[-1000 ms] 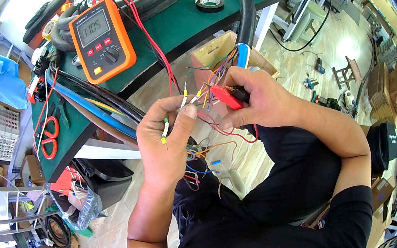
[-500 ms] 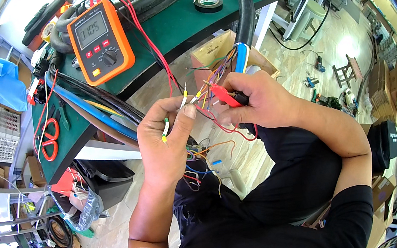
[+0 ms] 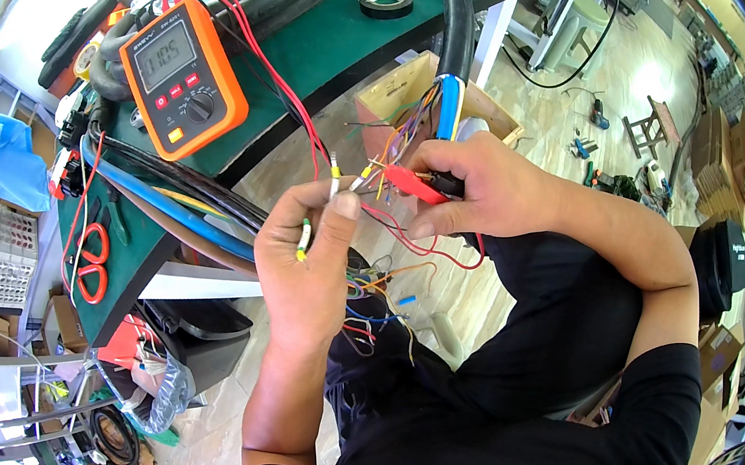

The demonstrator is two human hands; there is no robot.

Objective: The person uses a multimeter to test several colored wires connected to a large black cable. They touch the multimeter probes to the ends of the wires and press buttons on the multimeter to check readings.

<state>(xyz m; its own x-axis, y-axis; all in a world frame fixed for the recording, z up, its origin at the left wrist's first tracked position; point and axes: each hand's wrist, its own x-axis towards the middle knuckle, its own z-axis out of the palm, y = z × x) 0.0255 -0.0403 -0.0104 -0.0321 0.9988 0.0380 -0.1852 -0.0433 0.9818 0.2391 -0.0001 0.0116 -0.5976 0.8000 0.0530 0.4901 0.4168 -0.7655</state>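
Note:
My left hand (image 3: 305,250) pinches thin white wires between thumb and forefinger. Yellow ferrules (image 3: 335,172) tip several of these wires, and one short ferruled white wire (image 3: 304,239) lies across the fingers. Close on its right, my right hand (image 3: 487,183) grips a red alligator clip (image 3: 413,183), whose jaws point at the ferruled ends; whether they touch a wire I cannot tell. Something black sits in the same grip behind the clip. Red leads (image 3: 289,85) run to an orange multimeter (image 3: 185,81) with a lit display, lying on the green tabletop (image 3: 315,67).
A thick black cable (image 3: 455,9) hangs over the table edge and fans into coloured wires. Below it stands an open wooden box (image 3: 392,91). Black tape (image 3: 386,2), orange-handled scissors (image 3: 95,257) and a blue cable (image 3: 180,217) lie on the table. A bin (image 3: 191,348) stands underneath.
The red clip has shifted slightly left, closer to the ferruled wire ends. The wires in my left hand have tilted a little. The whole view has moved slightly.

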